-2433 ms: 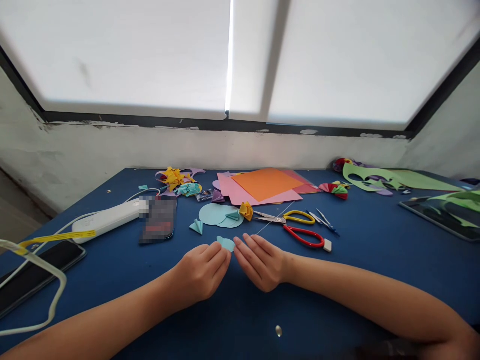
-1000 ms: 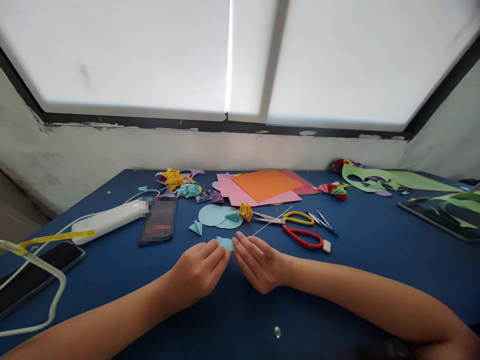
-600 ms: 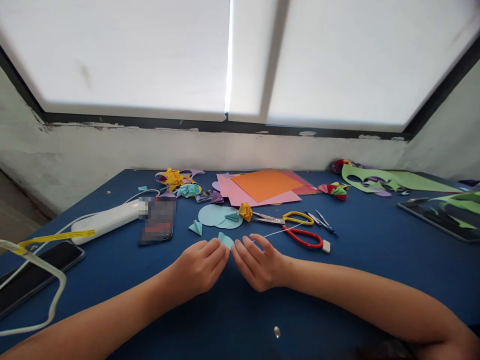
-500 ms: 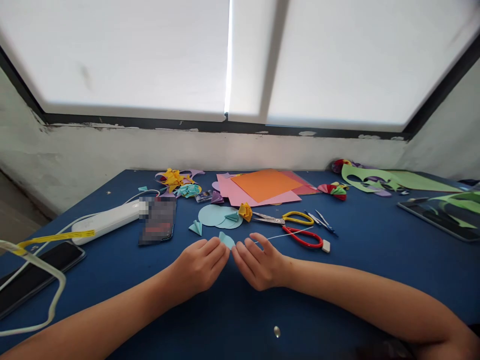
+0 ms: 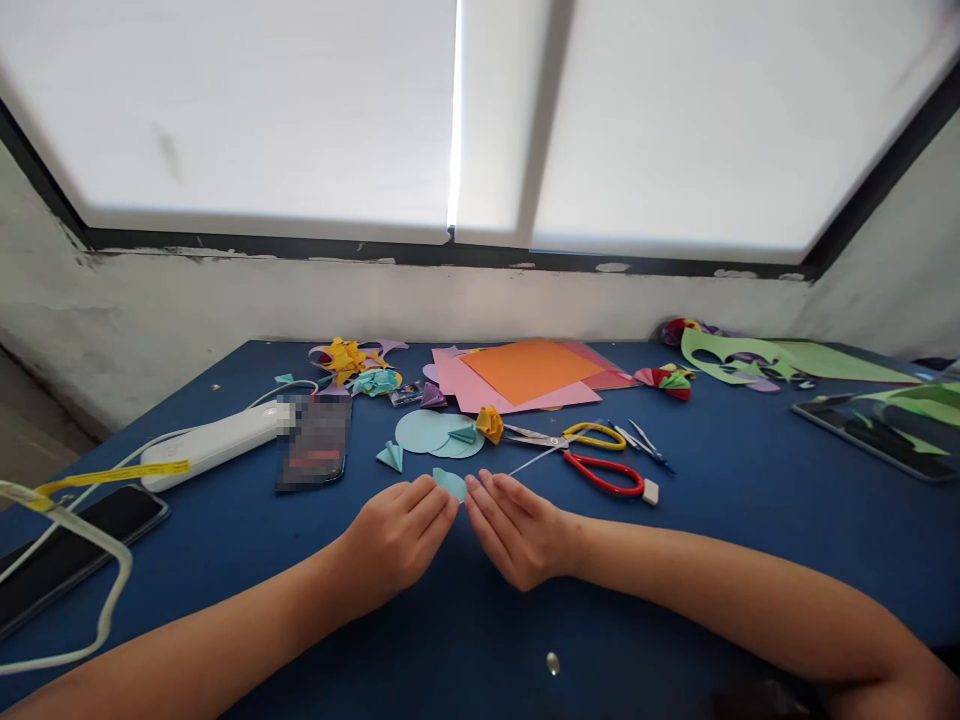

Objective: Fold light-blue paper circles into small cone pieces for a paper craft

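My left hand (image 5: 401,530) is closed, its fingertips pinching a small piece of light blue paper (image 5: 448,484) near the table's middle. Right beside it, my right hand (image 5: 517,530) has its fingers drawn together at the paper's right edge. A thin white strand (image 5: 538,459) runs out from behind the right fingers toward the open scissors (image 5: 555,441); whether it is a thread or a stick is hard to tell. Just beyond the hands lie light blue paper circles (image 5: 421,431), a folded blue cone (image 5: 391,457) and a yellow folded paper piece (image 5: 490,424).
Orange (image 5: 529,370) and pink paper sheets lie at the back. Pens (image 5: 649,445) and a white eraser (image 5: 650,491) are right of the scissors. On the left are phones (image 5: 82,545), a white power strip (image 5: 214,445) and cables. Green cut paper (image 5: 795,362) lies at the right.
The right fingers have drawn closer together and the index finger has come down. The white strand now slants more steeply upward. The blue paper has shifted slightly left.
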Available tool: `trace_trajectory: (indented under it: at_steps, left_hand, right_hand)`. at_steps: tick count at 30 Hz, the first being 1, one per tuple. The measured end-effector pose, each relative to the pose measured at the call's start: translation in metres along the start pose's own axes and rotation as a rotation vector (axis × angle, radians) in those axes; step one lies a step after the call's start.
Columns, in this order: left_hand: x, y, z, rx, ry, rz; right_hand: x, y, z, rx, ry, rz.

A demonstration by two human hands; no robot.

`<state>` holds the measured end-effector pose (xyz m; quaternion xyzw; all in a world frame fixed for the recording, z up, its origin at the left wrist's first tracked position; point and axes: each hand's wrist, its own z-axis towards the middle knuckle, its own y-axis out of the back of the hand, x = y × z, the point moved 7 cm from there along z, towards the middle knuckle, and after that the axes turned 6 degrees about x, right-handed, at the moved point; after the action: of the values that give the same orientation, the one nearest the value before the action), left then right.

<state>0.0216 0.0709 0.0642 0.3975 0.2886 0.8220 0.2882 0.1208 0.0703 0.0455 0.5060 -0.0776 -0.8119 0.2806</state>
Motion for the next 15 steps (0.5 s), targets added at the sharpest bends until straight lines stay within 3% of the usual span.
trace_trajectory:
  at_steps: [9,15]
  left_hand:
    - [-0.0019,0.0056,0.0082,0.006,-0.042,0.037]
    - [-0.0002,0.0023,0.0079,0.049,-0.074,0.033]
  right_hand:
    - [0.0013,-0.0073,0.0005,0.055,-0.045,-0.018]
    - [0.0003,-0.0017,0.0019,-0.017,-0.045,0.014]
